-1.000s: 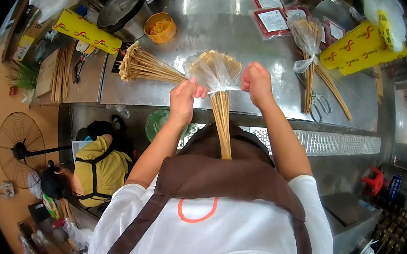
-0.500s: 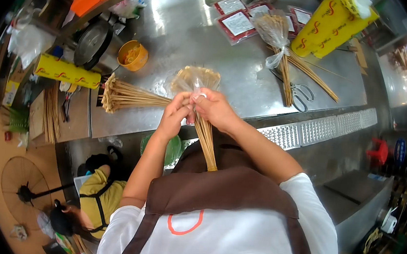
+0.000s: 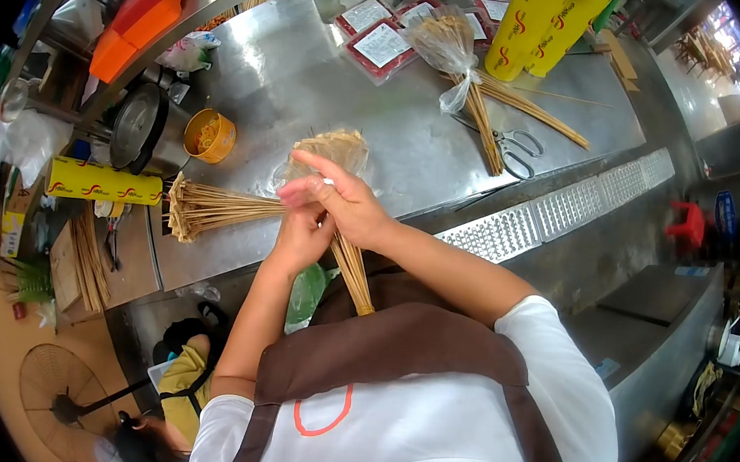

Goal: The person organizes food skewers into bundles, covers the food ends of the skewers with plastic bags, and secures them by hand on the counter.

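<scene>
A bundle of skewers point(image 3: 350, 274), its far end wrapped in a clear plastic bag point(image 3: 333, 149), leans from the table edge toward the brown apron. My left hand point(image 3: 300, 240) is closed around the bundle just below the bag. Over it lies my right hand point(image 3: 350, 209), palm turned down and fingers pointing left, with a bit of white at its thumb. What the left fingertips press on is partly hidden by the right hand. Another skewer bundle point(image 3: 221, 209), unbagged, lies just left of my hands.
Farther right are a bagged skewer bundle point(image 3: 462, 57), scissors point(image 3: 518, 153) and yellow rolls point(image 3: 536, 33). Red packets point(image 3: 381, 47) lie at the back. On the left stand an orange tub point(image 3: 210, 136) and a lidded pot point(image 3: 141, 129). A person point(image 3: 185, 391) is low at left.
My hands, earlier apart with white tie ends between them, have come together at the bag's neck, and the right now crosses over the left. The view has turned and shifted.
</scene>
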